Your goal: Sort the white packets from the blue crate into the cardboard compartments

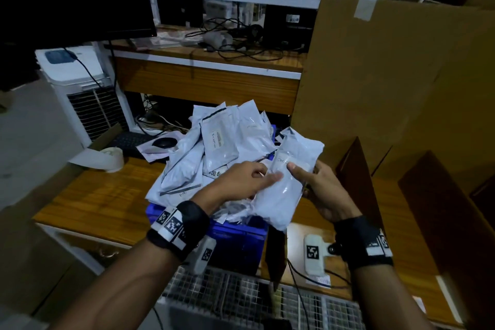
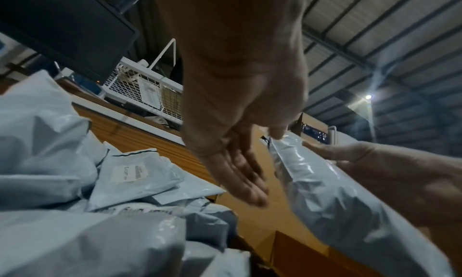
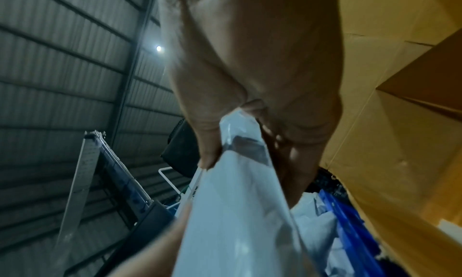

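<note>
Head view: a white plastic packet (image 1: 288,177) is held above the near right corner of an overfilled blue crate (image 1: 241,242), which sits on a wooden table (image 1: 93,203). The right hand (image 1: 325,190) grips the packet's right edge, thumb curled across the front face and fingers hidden behind it. The left hand (image 1: 241,182) reaches in from the other side, its fingers nearly straight, fingertips resting on the packet just left of the right thumb. The packet's long axis runs from low and near the wrists up and away, its far end pointing toward the tall cardboard compartments (image 1: 388,94) beyond the right fingers. Faint handwriting sits just above the right thumb; it is too small to read.

Left wrist view: the left hand (image 2: 237,142) is flat and relaxed, holding nothing, with the packet (image 2: 325,192) just beside its fingertips. The film is glossy and creased, puffed in the middle. It is probably light, soft and slippery, and likely to bend if held by one end.

Right wrist view: the right hand (image 3: 250,103) pinches the packet (image 3: 237,222), thumb pressing the near face and fingers curled behind. The packet stretches away from the fingertips, and the crate (image 3: 350,222) rim and more packets lie below it. The safest hold is probably mid-edge, as here, where the contents give the thumb something firm to press on.
</note>
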Available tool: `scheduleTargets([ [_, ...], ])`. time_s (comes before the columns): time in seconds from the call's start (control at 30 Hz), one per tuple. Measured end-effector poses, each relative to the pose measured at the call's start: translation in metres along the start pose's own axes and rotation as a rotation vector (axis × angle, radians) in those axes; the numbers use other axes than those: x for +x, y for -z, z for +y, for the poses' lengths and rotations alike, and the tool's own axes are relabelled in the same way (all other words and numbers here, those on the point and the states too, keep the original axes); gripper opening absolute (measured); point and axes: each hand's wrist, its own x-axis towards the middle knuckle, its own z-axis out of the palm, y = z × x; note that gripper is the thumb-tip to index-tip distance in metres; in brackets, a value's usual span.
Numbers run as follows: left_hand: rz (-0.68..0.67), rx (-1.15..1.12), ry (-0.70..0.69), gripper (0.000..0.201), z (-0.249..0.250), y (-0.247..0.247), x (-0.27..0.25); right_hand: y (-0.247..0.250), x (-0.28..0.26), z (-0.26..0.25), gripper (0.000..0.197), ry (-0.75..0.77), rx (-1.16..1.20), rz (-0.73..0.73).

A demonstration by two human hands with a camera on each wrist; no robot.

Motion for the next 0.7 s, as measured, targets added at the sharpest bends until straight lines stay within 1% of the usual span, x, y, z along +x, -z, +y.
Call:
scheduleTargets([
  [0.03, 0.105, -0.036, 0.039, 0.043, -0.002, 0.003, 0.003, 0.001, 0.002, 0.000, 0.034, 0.001, -0.016, 0.035],
  [0.07, 0.218, -0.048, 0.088, 0.042, -0.009, 0.007, 0.009, 0.003, 0.005, 0.000, 0.033, -0.001, -0.032, 0.059],
  [0.1, 0.335, 0.011, 0.109, 0.037, -0.016, 0.012, 0.015, 0.004, 0.008, -0.001, 0.031, -0.011, -0.036, 0.075],
  [0.13, 0.424, 0.138, 0.127, 0.032, -0.025, 0.019, 0.022, 0.007, 0.011, -0.001, 0.029, -0.023, -0.044, 0.083],
  [0.17, 0.464, 0.248, 0.148, 0.031, -0.032, 0.025, 0.029, 0.008, 0.013, -0.002, 0.026, -0.031, -0.052, 0.080],
  [0.23, 0.460, 0.375, 0.195, 0.045, -0.045, 0.033, 0.041, 0.008, 0.017, -0.004, 0.023, -0.051, -0.063, 0.061],
  [0.3, 0.442, 0.447, 0.247, 0.059, -0.049, 0.036, 0.049, 0.007, 0.022, -0.004, 0.026, -0.073, -0.071, 0.039],
  [0.37, 0.417, 0.495, 0.284, 0.063, -0.054, 0.035, 0.057, 0.005, 0.027, -0.002, 0.030, -0.086, -0.081, 0.023],
  [0.43, 0.407, 0.518, 0.297, 0.054, -0.058, 0.035, 0.064, 0.004, 0.031, 0.001, 0.033, -0.106, -0.080, 0.016],
  [0.53, 0.455, 0.527, 0.278, 0.025, -0.064, 0.036, 0.067, 0.006, 0.035, 0.003, 0.038, -0.118, -0.064, 0.001],
  [0.57, 0.472, 0.533, 0.264, 0.019, -0.064, 0.035, 0.066, 0.008, 0.035, 0.004, 0.040, -0.116, -0.064, -0.004],
  [0.63, 0.512, 0.578, 0.189, 0.012, -0.062, 0.031, 0.063, 0.012, 0.038, 0.005, 0.041, -0.112, -0.061, 0.001],
  [0.7, 0.569, 0.629, 0.039, 0.006, -0.056, 0.024, 0.059, 0.015, 0.039, 0.005, 0.041, -0.108, -0.058, 0.026],
])
